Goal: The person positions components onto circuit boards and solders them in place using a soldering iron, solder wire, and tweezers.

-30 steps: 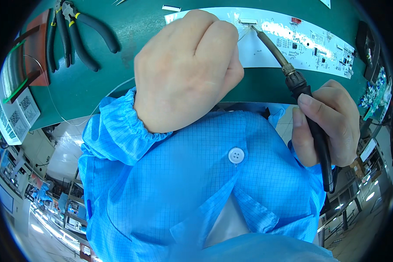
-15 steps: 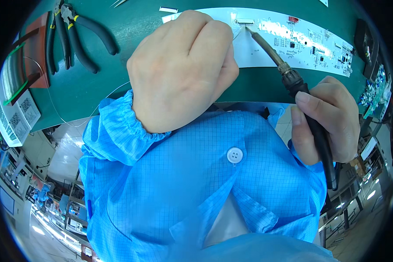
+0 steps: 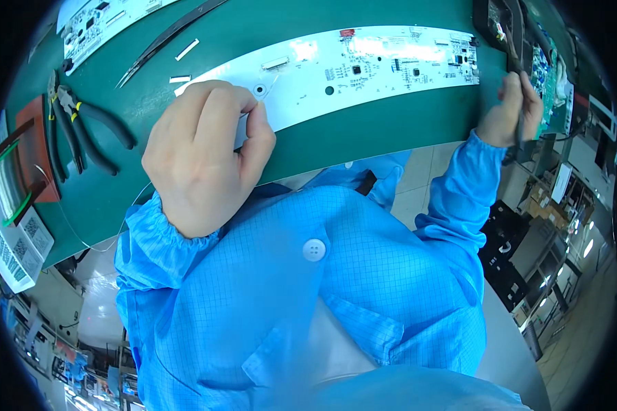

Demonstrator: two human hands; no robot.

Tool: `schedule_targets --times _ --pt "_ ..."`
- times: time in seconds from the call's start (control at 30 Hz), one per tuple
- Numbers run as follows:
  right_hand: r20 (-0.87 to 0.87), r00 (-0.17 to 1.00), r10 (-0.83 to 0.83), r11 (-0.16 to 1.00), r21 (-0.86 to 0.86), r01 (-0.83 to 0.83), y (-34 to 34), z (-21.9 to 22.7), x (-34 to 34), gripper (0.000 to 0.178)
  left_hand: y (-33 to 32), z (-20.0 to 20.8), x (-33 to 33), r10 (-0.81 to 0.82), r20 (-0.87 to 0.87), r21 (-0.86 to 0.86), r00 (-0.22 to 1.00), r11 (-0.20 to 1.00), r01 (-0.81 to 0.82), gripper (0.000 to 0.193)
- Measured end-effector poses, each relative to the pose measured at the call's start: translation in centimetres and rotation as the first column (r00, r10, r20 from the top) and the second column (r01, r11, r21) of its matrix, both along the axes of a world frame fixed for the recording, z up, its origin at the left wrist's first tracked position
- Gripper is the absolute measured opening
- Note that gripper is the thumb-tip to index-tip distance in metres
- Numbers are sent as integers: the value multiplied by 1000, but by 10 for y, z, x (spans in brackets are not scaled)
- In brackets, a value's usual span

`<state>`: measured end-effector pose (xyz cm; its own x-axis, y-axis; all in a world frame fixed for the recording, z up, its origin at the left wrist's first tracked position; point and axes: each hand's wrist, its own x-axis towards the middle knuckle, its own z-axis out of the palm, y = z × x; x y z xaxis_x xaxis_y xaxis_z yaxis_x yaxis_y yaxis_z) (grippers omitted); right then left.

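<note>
**Now: left hand pinched at the white board, right hand out at the desk's far end**

Right now my left hand (image 3: 202,157) sits on the near end of the long white circuit board (image 3: 363,68), which lies flat across the green desk (image 3: 363,130). My fingers are pressed together, thumb against fingertips, pinching something too fine to make out; a thin wire (image 3: 271,81) arcs from just above my fingertips toward a small connector on the board, but I cannot tell whether it is what I hold. The board runs from under that hand away to my right, its small dark chips gathered toward the far half.

My right hand (image 3: 509,109) is well apart from the board's working end, at the right edge of the desk, just past the board's far tip. It is closed around a dark, slim handle (image 3: 515,89) that stands roughly upright; the tool's tip is hidden among the clutter there.

To my left on the desk lie black-handled pliers (image 3: 79,127) beside a brown holder (image 3: 27,154). A long dark strip (image 3: 171,34) lies slanted above the board, with two short white strips (image 3: 185,58) near it and a second white board (image 3: 110,20) at the top left corner. Both my sleeves are blue.
</note>
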<state>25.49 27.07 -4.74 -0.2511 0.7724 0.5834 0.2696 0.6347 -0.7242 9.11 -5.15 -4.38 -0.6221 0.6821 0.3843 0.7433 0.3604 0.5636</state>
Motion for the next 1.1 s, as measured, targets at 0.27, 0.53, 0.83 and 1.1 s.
schedule_targets --times 0.27,0.53,0.83,1.1 --pt "-70 412 909 393 -192 -899 -44 44 -20 29 -7 -11 -6 10 -107 58 994 998 -4 16" --pt "124 165 978 195 -298 -934 -78 47 -51 31 -6 -13 -7 7 -151 96 988 995 8 17" --pt "158 150 976 190 -278 -942 -78 42 -56 30 -6 -13 -7 7 -121 75 993 997 2 17" --pt "194 134 972 185 -276 -943 -78 42 -58 30 -6 -14 -6 34 -120 95 992 995 -22 17"
